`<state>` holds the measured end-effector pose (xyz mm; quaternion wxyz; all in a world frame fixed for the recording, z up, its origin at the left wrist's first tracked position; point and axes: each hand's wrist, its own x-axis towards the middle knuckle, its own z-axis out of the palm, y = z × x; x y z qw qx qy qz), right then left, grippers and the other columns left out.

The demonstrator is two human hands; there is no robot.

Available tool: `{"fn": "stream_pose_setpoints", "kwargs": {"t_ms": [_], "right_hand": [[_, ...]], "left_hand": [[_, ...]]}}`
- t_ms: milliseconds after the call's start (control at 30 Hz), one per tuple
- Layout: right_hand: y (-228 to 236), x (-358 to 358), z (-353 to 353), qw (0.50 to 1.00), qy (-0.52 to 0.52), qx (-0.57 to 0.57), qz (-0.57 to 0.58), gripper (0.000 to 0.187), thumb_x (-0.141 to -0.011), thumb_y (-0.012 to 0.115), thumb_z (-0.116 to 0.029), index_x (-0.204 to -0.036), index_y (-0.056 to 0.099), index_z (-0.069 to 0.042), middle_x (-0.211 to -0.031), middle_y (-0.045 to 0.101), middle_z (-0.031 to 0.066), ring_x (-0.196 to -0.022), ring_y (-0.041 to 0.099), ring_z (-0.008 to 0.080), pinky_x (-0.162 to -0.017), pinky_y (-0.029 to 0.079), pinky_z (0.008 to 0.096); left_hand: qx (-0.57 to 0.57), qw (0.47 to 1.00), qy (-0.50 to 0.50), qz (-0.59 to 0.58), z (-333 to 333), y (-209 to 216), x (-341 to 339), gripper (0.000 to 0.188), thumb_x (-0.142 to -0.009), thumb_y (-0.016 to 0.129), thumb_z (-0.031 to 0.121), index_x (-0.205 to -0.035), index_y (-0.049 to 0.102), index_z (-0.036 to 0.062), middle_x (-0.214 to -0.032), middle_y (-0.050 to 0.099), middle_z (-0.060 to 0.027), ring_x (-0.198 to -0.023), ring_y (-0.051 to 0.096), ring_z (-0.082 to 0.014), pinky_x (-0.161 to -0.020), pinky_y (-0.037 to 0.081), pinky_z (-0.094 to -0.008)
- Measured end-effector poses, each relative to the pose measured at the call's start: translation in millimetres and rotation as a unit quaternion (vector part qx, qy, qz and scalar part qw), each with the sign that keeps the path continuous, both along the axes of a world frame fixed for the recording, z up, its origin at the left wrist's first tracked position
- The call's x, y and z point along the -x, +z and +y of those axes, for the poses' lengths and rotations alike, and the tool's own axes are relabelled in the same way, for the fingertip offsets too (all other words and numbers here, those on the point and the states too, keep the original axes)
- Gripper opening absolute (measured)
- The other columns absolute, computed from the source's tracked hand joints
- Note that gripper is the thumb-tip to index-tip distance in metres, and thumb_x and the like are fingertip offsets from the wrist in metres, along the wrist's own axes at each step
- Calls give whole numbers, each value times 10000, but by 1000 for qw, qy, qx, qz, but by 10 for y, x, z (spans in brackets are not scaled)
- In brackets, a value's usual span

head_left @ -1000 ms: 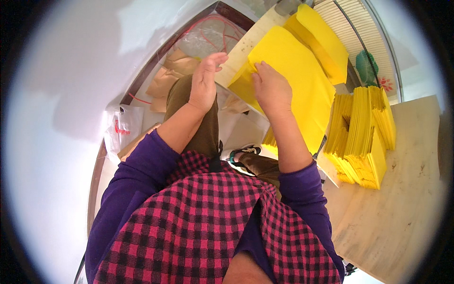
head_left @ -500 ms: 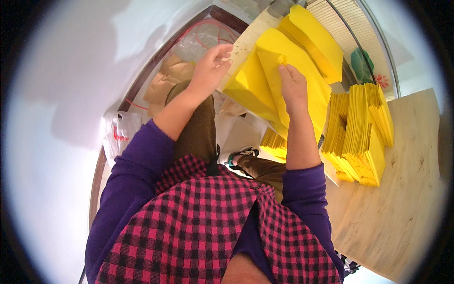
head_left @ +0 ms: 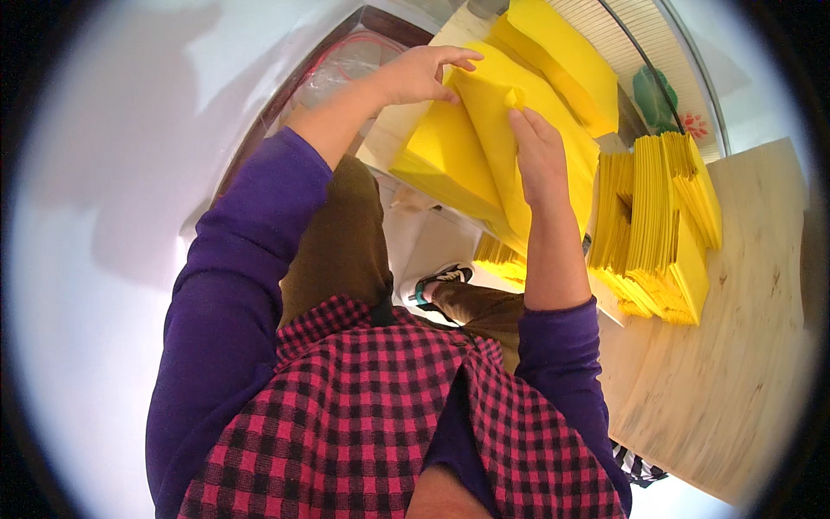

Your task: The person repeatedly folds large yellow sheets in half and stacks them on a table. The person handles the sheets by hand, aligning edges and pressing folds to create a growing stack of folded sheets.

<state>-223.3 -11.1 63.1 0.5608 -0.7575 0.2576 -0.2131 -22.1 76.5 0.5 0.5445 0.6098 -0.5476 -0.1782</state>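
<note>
A yellow sheet [head_left: 553,147], paper-like or cloth-like, stands tilted over a stack of similar yellow sheets [head_left: 450,151] on a pale wooden board. My right hand [head_left: 543,156] pinches a small fold of it between thumb and fingers, near its middle. At the sheet's upper left edge is my left hand [head_left: 424,73], its thumb and fingers apart around the corner. Whether that thumb touches the sheet I cannot tell. Behind lies another thick yellow stack [head_left: 562,65].
Bundles of folded yellow pieces [head_left: 653,225] stand on a wooden tabletop [head_left: 718,346] to the right. More folded pieces [head_left: 501,259] sit lower, beside my right forearm. A dark cable [head_left: 644,56] runs past a ribbed panel at the upper right. Clear plastic [head_left: 341,69] lies by the left wall.
My left hand has moved up and right, from beside the board to the sheet's upper left corner. The right hand keeps its pinch on the sheet. The view has shifted slightly.
</note>
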Motion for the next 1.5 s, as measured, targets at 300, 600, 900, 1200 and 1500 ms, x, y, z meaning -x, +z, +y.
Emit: {"fn": "stream_pose_setpoints", "kwargs": {"t_ms": [300, 600, 900, 1200, 1500], "right_hand": [[52, 16, -42, 998, -6, -56, -13, 280, -943, 547, -224, -1046, 635, 21, -907, 628, -1, -768, 534, 58, -695, 433, 202], [170, 385, 127, 987, -34, 137, -74, 351, -958, 511, -259, -1119, 604, 39, -1064, 647, 118, -1008, 596, 180, -904, 435, 291], [-186, 1061, 713, 971, 86, 223, -25, 350, -988, 430, -236, -1169, 568, 30, -1133, 618, 131, -1089, 565, 217, -970, 405, 327], [-409, 1122, 610, 993, 23, -96, -66, 408, -996, 432, -291, -1239, 505, 28, -1199, 579, 153, -1102, 556, 228, -940, 437, 350], [-235, 908, 613, 950, 74, -249, -172, 750, -913, 530, -482, -1393, 295, 45, -1377, 412, 216, -1267, 426, 288, -1038, 347, 400]], "left_hand": [[-92, 995, -15, -47, -136, 138, -81, 284, -752, 730, 92, -1027, 667, 60, -698, 605, 1, -582, 519, -75, -547, 416, -227], [-86, 990, -99, 42, -235, 195, -132, 113, -817, 690, 100, -855, 623, 16, -747, 643, -14, -693, 611, -92, -634, 488, -240], [-64, 993, -100, 24, -389, 343, -157, 157, -845, 673, 117, -932, 609, 3, -802, 650, -35, -721, 621, -110, -705, 517, -254], [-42, 995, -88, 30, -518, 402, -208, 153, -856, 660, 105, -958, 613, 1, -843, 649, -43, -760, 623, -116, -726, 509, -248], [-28, 999, 12, -17, -66, 599, 270, 149, -840, 663, 89, -933, 608, -14, -834, 643, -34, -755, 601, -97, -705, 491, -244]]}}
